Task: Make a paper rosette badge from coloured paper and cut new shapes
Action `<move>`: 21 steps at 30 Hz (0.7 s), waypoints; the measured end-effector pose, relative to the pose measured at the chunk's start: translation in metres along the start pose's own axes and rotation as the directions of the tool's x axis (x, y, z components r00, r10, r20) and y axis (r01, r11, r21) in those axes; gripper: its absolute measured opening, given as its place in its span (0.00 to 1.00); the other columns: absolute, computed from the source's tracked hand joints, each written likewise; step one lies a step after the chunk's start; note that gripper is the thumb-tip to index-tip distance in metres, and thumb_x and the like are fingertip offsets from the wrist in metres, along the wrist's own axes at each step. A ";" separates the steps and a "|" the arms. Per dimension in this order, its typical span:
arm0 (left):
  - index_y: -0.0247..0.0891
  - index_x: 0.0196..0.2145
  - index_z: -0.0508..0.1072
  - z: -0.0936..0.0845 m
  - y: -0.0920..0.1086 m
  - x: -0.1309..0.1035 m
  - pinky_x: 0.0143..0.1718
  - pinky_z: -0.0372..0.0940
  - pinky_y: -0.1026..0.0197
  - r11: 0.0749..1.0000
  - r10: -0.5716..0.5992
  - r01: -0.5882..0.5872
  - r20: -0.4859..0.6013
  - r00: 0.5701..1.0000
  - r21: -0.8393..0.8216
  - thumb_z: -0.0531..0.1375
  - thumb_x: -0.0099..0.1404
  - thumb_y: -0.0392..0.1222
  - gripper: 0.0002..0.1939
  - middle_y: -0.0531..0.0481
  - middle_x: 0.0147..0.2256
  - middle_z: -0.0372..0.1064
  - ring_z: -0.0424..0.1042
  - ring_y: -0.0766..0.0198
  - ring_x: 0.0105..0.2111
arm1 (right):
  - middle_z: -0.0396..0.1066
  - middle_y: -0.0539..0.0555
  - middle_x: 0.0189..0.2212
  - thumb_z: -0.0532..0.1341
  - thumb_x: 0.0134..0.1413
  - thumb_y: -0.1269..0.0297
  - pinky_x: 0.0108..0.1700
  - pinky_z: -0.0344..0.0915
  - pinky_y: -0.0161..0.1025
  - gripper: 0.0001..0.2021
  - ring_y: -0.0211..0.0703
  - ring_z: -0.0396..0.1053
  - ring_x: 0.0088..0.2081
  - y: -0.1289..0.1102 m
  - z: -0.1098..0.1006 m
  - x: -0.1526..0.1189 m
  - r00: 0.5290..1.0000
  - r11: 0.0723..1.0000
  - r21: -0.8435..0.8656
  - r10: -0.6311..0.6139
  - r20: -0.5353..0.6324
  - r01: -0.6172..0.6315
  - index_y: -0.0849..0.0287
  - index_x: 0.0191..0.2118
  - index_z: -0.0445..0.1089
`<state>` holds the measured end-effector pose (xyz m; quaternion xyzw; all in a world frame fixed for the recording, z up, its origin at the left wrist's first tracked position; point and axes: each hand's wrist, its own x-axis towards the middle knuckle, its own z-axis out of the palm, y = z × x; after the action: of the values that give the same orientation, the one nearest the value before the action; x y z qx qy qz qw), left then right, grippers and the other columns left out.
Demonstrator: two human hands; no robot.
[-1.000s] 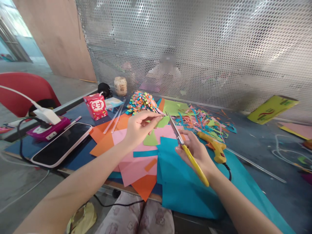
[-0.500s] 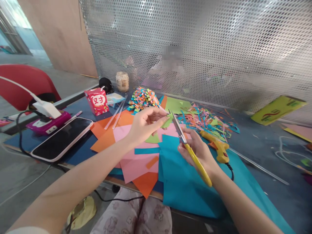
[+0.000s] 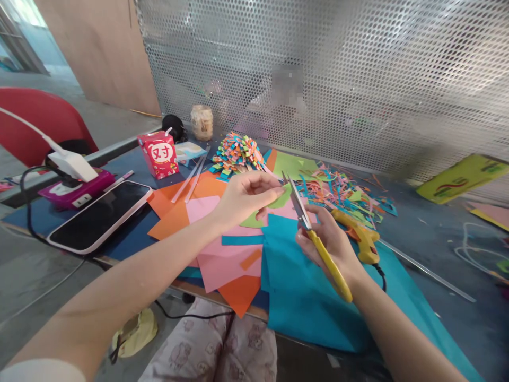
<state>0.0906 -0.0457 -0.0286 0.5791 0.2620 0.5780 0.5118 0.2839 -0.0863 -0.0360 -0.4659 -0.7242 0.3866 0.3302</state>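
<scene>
My left hand (image 3: 248, 196) pinches a small piece of green paper (image 3: 283, 196) between thumb and fingers. Wrapped in my right hand (image 3: 328, 239) is a pair of scissors (image 3: 304, 215) with yellow handles, its blades slightly apart beside the green piece. Below both hands lie pink paper sheets (image 3: 226, 265), orange sheets (image 3: 169, 228) and a large blue sheet (image 3: 306, 297). A blue strip (image 3: 242, 240) and a short orange strip (image 3: 251, 259) rest on the pink. Behind my left hand sits a bundle of multicoloured curled paper strips (image 3: 238, 151).
Paper scraps (image 3: 345, 191) are heaped behind a yellow glue gun (image 3: 361, 236). On the left are a phone (image 3: 99, 215), a purple power socket (image 3: 77, 188) and a red drink carton (image 3: 159, 155). A perforated metal panel (image 3: 338, 69) stands along the table's back. A clear stick (image 3: 429, 270) lies right.
Both hands, with the green paper and scissors, sit slightly farther right in view. The view itself has shifted a little. My grip on each thing is unchanged.
</scene>
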 end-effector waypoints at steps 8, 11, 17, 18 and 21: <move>0.36 0.25 0.71 0.000 0.002 0.000 0.11 0.56 0.69 0.999 -0.009 0.009 0.010 1.000 -0.035 0.66 0.52 0.42 0.08 0.56 0.18 0.63 0.59 0.75 0.13 | 0.57 0.43 0.20 0.62 0.48 0.56 0.19 0.47 0.32 0.24 0.33 0.51 0.18 0.000 -0.001 0.000 1.000 1.000 -0.020 0.001 -0.010 -0.001 0.53 0.48 0.54; 0.35 0.25 0.71 -0.001 0.003 0.001 0.10 0.56 0.70 0.999 -0.012 0.013 0.003 1.000 -0.031 0.66 0.51 0.44 0.10 0.56 0.19 0.63 0.59 0.76 0.13 | 0.57 0.43 0.20 0.62 0.48 0.56 0.19 0.46 0.32 0.23 0.33 0.50 0.18 -0.001 -0.001 0.000 1.000 0.999 -0.035 -0.005 -0.011 0.004 0.53 0.48 0.54; 0.35 0.25 0.71 -0.003 0.002 0.002 0.10 0.56 0.71 1.000 0.003 -0.003 0.007 1.000 -0.013 0.66 0.51 0.46 0.12 0.57 0.18 0.63 0.59 0.76 0.12 | 0.56 0.42 0.19 0.59 0.52 0.54 0.20 0.46 0.32 0.20 0.33 0.50 0.18 0.000 -0.001 0.000 1.000 0.998 -0.067 -0.018 -0.016 0.017 0.54 0.48 0.53; 0.35 0.25 0.71 -0.003 0.002 0.002 0.10 0.56 0.71 1.000 0.012 -0.012 0.009 1.000 -0.016 0.66 0.51 0.46 0.12 0.57 0.18 0.63 0.59 0.76 0.12 | 0.56 0.42 0.19 0.58 0.53 0.54 0.20 0.45 0.32 0.21 0.33 0.49 0.18 0.001 -0.001 0.000 1.000 0.997 -0.071 -0.022 -0.014 0.021 0.53 0.49 0.53; 0.34 0.26 0.72 -0.004 0.001 0.002 0.10 0.56 0.70 0.999 0.031 -0.031 0.016 0.999 -0.015 0.66 0.52 0.46 0.12 0.56 0.18 0.63 0.59 0.76 0.12 | 0.53 0.41 0.18 0.58 0.53 0.53 0.20 0.44 0.31 0.21 0.32 0.48 0.18 0.004 -0.002 0.000 1.000 0.997 -0.069 -0.026 -0.002 0.026 0.53 0.49 0.53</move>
<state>0.0872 -0.0433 -0.0280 0.5841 0.2446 0.5831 0.5089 0.2874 -0.0851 -0.0385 -0.4682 -0.7426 0.3563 0.3199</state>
